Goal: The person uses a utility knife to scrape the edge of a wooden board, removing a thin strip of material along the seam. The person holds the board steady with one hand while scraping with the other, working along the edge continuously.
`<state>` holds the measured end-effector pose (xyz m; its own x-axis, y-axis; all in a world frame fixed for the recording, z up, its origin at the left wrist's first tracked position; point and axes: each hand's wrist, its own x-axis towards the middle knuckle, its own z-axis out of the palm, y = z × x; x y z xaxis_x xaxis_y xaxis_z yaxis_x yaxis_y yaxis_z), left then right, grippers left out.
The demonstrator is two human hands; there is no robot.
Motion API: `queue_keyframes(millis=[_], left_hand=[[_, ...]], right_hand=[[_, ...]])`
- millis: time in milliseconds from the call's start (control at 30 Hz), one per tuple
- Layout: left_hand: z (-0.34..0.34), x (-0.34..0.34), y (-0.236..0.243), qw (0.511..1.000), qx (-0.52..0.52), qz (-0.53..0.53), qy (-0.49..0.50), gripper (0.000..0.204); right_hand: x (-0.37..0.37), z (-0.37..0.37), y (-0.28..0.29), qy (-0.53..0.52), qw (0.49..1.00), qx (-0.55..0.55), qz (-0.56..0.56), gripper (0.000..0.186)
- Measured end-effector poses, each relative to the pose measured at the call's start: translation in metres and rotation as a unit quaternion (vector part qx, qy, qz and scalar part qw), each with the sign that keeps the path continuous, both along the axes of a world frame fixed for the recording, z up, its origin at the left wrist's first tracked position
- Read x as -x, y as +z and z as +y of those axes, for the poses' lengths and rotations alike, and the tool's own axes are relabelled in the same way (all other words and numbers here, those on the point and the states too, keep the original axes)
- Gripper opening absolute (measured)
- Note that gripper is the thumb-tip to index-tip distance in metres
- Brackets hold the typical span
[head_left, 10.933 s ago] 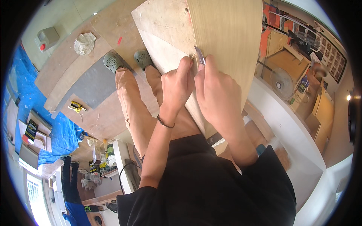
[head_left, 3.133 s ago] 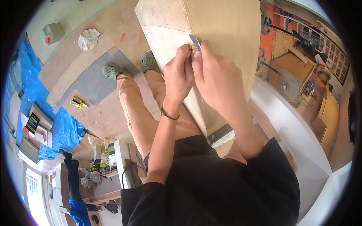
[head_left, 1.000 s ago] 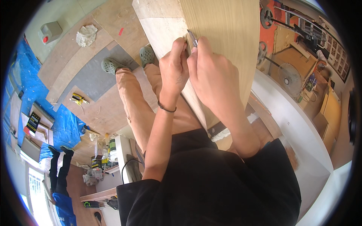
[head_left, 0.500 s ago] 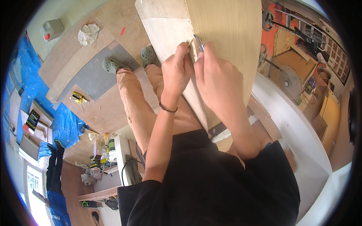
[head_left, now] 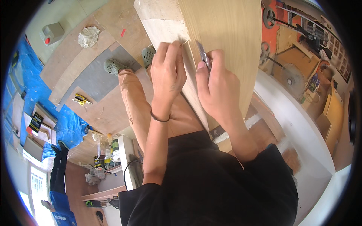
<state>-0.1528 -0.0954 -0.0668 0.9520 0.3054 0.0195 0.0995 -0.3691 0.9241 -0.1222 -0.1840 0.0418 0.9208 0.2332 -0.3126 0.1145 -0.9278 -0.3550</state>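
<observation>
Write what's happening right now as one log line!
right hand: holding knife, blade over wooden panel | left hand: bunched near panel's edge, grip unclear | floor: yellow-handled pliers

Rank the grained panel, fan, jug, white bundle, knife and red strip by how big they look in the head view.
Largest to smallest:
1. Grained panel
2. Fan
3. Jug and white bundle: too alike to rank
4. Knife, visible part only
5. Red strip

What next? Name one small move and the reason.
Perhaps ease the knife in the right hand leftward to the wood panel's near edge: its blade shows over the grained face, right of that edge, with the left hand on the other side.
</observation>
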Motion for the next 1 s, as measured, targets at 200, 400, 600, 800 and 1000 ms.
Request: queue_keyframes(millis=[200, 400, 600, 800, 1000], left_hand=[[0.009, -0.013, 0.017, 0.998, 0.065, -0.025, -0.001, 0.015], [0.011, -0.016, 0.030, 0.989, 0.114, 0.087, -0.039, 0.005], [0.008, -0.014, 0.024, 0.989, 0.128, 0.050, -0.047, 0.004], [0.005, -0.012, 0.029, 0.979, 0.183, 0.075, -0.044, 0.005], [0.005, -0.010, 0.027, 0.980, 0.179, 0.075, -0.034, 0.005]], right_hand=[[-0.004, -0.002, -0.001, 0.028, 1.000, -0.004, -0.004, 0.016], [-0.010, -0.001, -0.001, 0.042, 0.999, 0.017, 0.017, 0.015], [-0.015, 0.001, 0.000, 0.067, 0.997, 0.028, 0.022, 0.015], [-0.014, 0.003, 0.001, 0.068, 0.997, 0.045, 0.010, 0.015], [-0.014, 0.003, 0.001, 0.073, 0.996, 0.053, 0.015, 0.014]])
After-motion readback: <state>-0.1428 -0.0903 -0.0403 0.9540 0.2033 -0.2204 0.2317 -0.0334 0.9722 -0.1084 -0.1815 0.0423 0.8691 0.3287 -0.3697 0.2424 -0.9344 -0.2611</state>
